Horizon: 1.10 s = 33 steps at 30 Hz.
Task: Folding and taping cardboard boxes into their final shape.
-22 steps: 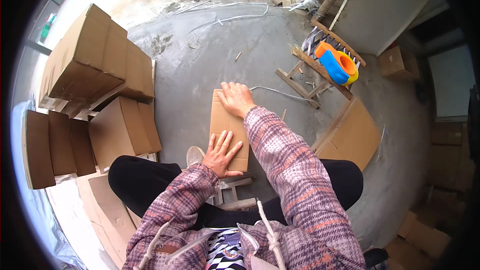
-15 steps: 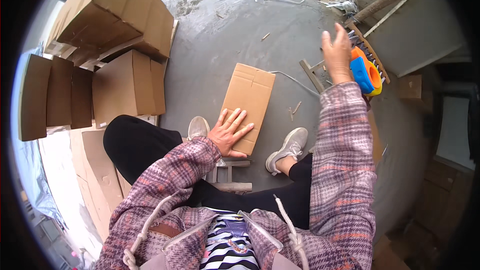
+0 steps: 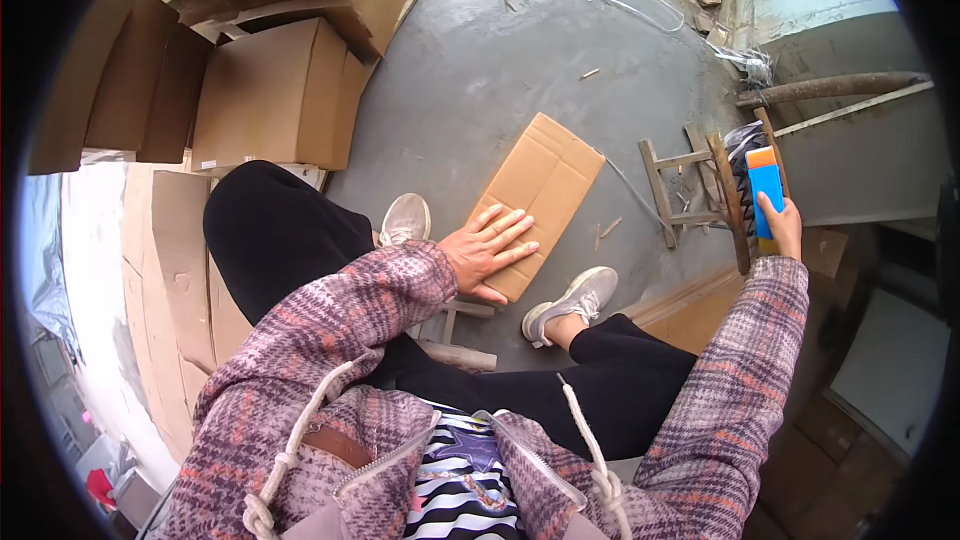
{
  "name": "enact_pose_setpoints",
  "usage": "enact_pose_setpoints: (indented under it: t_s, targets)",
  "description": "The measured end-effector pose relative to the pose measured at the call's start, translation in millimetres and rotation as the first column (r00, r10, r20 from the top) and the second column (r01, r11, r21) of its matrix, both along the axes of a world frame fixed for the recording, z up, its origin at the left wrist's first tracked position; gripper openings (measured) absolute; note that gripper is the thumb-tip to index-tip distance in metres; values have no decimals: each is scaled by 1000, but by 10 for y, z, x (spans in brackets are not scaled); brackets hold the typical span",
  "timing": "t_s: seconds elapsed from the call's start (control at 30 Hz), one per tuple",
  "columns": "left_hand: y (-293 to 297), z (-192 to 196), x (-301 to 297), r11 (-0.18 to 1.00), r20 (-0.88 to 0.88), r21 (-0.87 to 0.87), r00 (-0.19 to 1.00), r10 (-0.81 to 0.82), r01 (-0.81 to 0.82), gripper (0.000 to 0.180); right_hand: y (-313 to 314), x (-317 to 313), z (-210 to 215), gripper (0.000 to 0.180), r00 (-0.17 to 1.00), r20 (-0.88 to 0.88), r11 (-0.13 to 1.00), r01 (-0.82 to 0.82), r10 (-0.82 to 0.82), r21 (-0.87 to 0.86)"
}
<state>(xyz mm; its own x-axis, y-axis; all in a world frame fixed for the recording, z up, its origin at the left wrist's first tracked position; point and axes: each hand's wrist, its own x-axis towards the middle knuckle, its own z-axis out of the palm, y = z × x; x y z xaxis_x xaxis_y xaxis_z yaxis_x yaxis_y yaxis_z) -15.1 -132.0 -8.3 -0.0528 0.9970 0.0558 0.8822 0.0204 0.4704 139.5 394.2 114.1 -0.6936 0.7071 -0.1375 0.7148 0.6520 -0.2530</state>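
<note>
1. your left hand point(image 3: 490, 252) lies flat on the near end of the flattened cardboard piece point(image 3: 540, 200), fingers spread apart and pressing down, gripping nothing. it was there half a second ago too, so it has not moved.
2. your right hand point(image 3: 783, 225) has travelled further out to your right since the earlier frames. at first it rested on the far end of the cardboard, then it was lifted in the air, and now it reaches the blue tape dispenser point(image 3: 766, 190) with the orange end. the fingers touch its lower end and curl toward it, but you cannot tell whether they are clamped on it yet.
3. the cardboard piece lies on the grey concrete floor point(image 3: 500, 70) just in front of your feet, tilted on a diagonal, its far end pointing up and right. it looks the same as before.
4. the tape dispenser sits on top of a small wooden rack point(image 3: 700, 190), well apart from the cardboard.
5. your left shoe point(image 3: 405, 220) is just beside the left hand, and your right shoe point(image 3: 570, 302) sits just below the near corner of the cardboard.
6. to your left a stack of folded cardboard boxes point(image 3: 270, 90) stands close to your knee, with more flat sheets point(image 3: 180, 250) lying beside your leg.
7. thin wood scraps point(image 3: 608, 228) lie on the floor between the cardboard and the rack, under the line of your right arm.
8. a long rusty pipe point(image 3: 830, 88) lies beyond the rack.
</note>
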Motion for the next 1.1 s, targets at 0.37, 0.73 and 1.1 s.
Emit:
enact_pose_setpoints:
  t_s: [0.37,0.73,1.1]
  targets:
    - [-31,-135,-27,996,18,92,1000,3,-5,91,-2370,-1462,615,56,982,-117,514,-177,149,-840]
    - [11,-135,2,989,78,149,997,13,-25,90,-2721,-1962,49,52,949,54,470,-104,311,-877]
    - [497,-242,-865,466,901,-411,-268,342,-784,43,-2720,-2014,61,58,902,160,521,-80,401,-850]
